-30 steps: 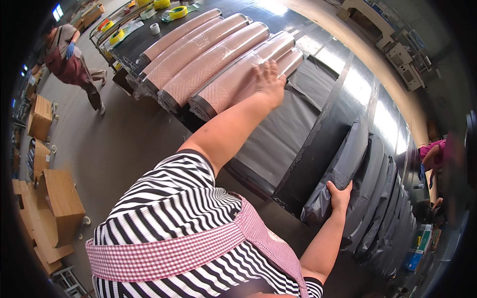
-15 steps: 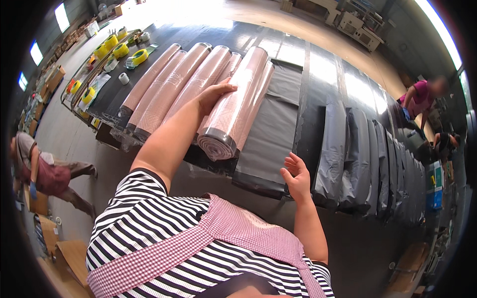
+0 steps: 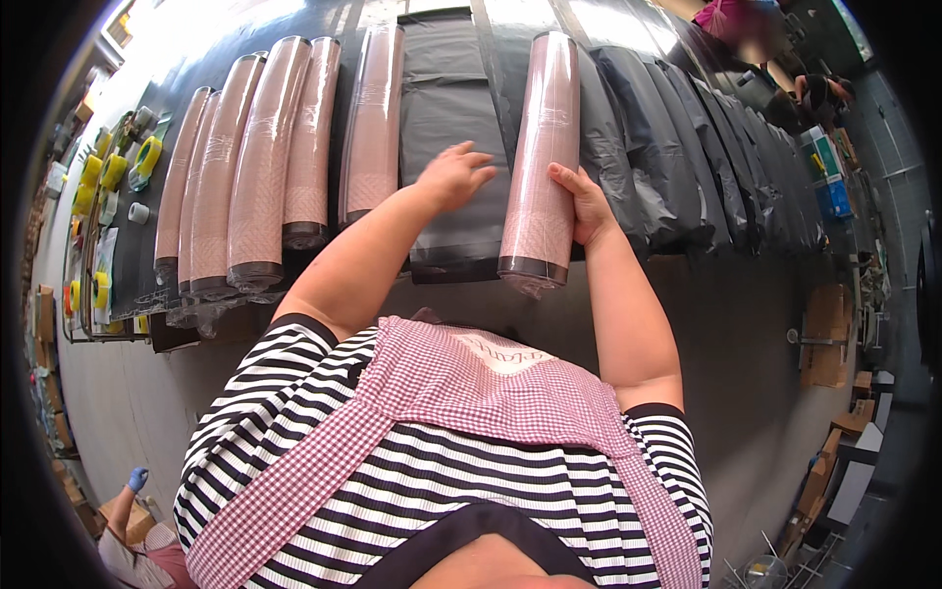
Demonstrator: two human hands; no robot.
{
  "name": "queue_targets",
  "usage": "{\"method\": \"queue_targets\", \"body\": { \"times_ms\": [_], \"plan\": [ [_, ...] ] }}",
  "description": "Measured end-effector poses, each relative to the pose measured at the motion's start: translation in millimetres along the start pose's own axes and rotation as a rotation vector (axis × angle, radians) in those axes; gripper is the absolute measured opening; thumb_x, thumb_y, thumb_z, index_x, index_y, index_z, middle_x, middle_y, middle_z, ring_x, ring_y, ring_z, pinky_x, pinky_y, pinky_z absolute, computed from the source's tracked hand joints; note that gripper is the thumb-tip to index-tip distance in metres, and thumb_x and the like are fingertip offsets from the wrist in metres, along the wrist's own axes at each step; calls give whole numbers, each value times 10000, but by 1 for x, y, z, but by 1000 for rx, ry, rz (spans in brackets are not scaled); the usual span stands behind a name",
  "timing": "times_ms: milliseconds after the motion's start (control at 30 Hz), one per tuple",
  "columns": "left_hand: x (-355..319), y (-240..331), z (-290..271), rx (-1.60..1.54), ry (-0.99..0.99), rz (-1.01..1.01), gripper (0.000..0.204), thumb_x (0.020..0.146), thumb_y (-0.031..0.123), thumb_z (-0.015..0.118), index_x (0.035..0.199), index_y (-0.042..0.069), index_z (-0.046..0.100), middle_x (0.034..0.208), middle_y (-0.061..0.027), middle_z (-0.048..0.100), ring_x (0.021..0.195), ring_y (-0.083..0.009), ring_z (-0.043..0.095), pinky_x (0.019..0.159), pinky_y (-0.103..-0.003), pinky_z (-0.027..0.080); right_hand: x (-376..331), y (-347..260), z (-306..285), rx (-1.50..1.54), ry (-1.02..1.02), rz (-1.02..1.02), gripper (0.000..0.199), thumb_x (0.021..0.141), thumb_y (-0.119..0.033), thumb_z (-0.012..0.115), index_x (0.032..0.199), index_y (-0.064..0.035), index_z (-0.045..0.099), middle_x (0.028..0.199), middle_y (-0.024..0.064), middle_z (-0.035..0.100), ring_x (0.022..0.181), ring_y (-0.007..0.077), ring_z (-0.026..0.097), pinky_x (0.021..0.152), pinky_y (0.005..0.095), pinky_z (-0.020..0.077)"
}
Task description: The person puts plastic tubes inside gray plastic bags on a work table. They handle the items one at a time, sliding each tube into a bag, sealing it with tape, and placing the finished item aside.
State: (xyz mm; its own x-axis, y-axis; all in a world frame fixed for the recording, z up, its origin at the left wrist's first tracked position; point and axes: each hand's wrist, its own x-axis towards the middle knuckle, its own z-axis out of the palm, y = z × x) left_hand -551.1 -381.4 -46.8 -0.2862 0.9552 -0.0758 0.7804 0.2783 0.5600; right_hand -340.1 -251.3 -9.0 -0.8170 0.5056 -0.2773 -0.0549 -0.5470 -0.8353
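A pink rolled mat (image 3: 539, 167) in clear film, dark at its ends, is held at its right side by my right hand (image 3: 589, 208), thumb across the front. It sits at the right of a flat dark grey plastic bag (image 3: 446, 128) on the table. Over that bag is my left hand (image 3: 454, 178), open and holding nothing, fingers stretched toward the right, slightly blurred. Another wrapped roll (image 3: 374, 118) lies on the table just left of the bag. Whether the held roll rests on anything is hidden.
Several wrapped pink rolls (image 3: 265, 162) lie side by side at the left of the black table (image 3: 510, 34). Along the right runs a row of filled grey bags (image 3: 653, 162). Yellow tape rolls (image 3: 147, 157) are at the left edge. Other people (image 3: 822, 96) stand far right and lower left.
One rolled mat has gone from the left group to the right side of the flat bag. My left hand has come off it; my right hand now grips it. The view has shifted.
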Motion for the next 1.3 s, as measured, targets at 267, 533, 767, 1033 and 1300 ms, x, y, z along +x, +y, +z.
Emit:
{"method": "queue_targets", "body": {
  "times_ms": [267,533,767,1033,1300],
  "plan": [
    [-40,-41,-19,598,114,-191,478,867,360,678,1256,96,593,1450,-184,458,1369,-345,384,1160,-465,230,3,7,-7,-208,130,113,669,760,-104,809,1319,-22,450,1117,122,608,989,239,629,869,417,540],
    [-103,-15,19,185,-23,322,360,781,222,752,1085,57,652,1197,-120,578,1126,-320,535,985,-404,447,8,22,-11,-282,165,73,657,754,-93,800,1310,-28,457,1074,129,624,907,250,653,797,421,566],
    [-100,-24,11,39,-47,229,322,857,263,690,1082,32,679,1258,-124,577,1121,-321,532,992,-397,436,8,19,-19,-282,145,24,636,739,-59,805,1291,-47,489,1101,111,632,965,241,637,857,417,538],
    [-101,-53,31,226,57,415,308,867,265,677,1091,56,701,1256,-50,609,1089,-253,564,986,-348,450,-77,3,-5,-228,-57,88,900,677,-239,860,1428,-52,401,1230,89,587,1112,214,586,954,376,490],
    [-98,-48,34,-65,150,255,353,763,318,775,1016,82,700,1151,-60,600,1078,-265,565,948,-356,472,-171,26,-7,-329,-114,93,1141,560,-205,928,1513,-56,317,1360,70,523,1255,192,498,1061,340,384]
  ]
}}
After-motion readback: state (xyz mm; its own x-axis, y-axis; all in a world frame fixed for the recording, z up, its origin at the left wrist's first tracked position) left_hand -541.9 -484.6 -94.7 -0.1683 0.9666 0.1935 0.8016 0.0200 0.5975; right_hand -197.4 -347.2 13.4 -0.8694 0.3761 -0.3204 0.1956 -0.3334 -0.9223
